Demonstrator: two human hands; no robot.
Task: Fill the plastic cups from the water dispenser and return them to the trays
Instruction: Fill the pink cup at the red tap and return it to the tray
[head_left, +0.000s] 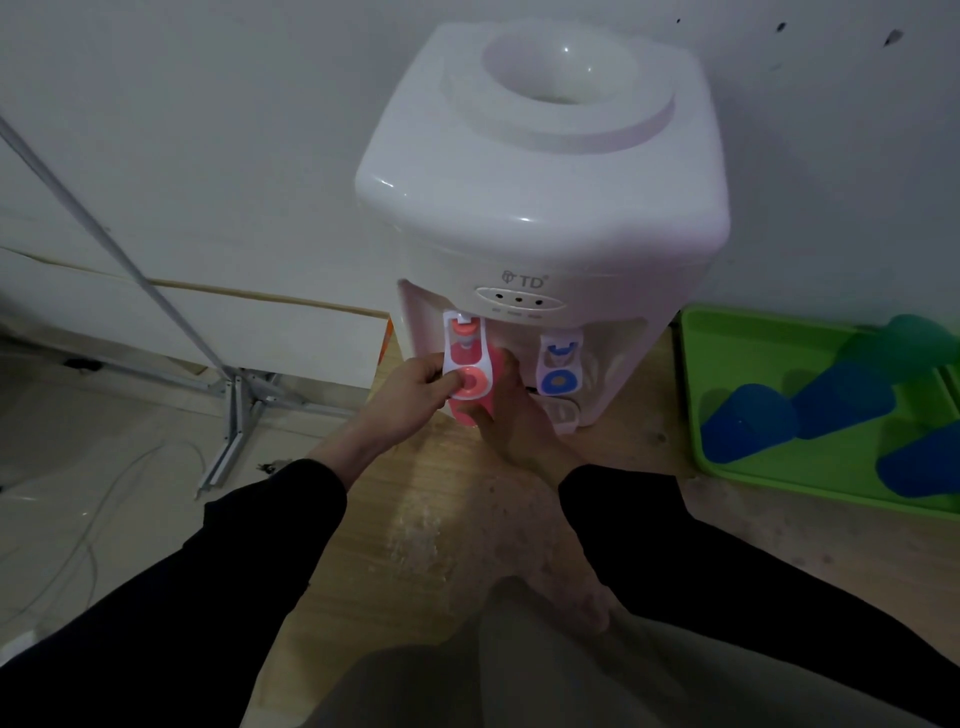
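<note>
A white water dispenser (540, 208) stands on a wooden table against the wall. My left hand (410, 389) grips the red tap lever (465, 364) on the dispenser's left side. My right hand (511, 421) holds a pink plastic cup (475, 408) up under that red tap. The cup is mostly hidden by the lever and my fingers. The blue tap (558, 366) to the right is untouched. A green tray (769, 467) on the right carries several blue cups (748, 423) and a green cup (914, 345).
The wooden table (441, 519) has a wet-looking patch in front of the dispenser. A small drip tray (561, 413) sits under the taps. A metal stand (234, 410) and cables (104, 493) lie on the floor to the left.
</note>
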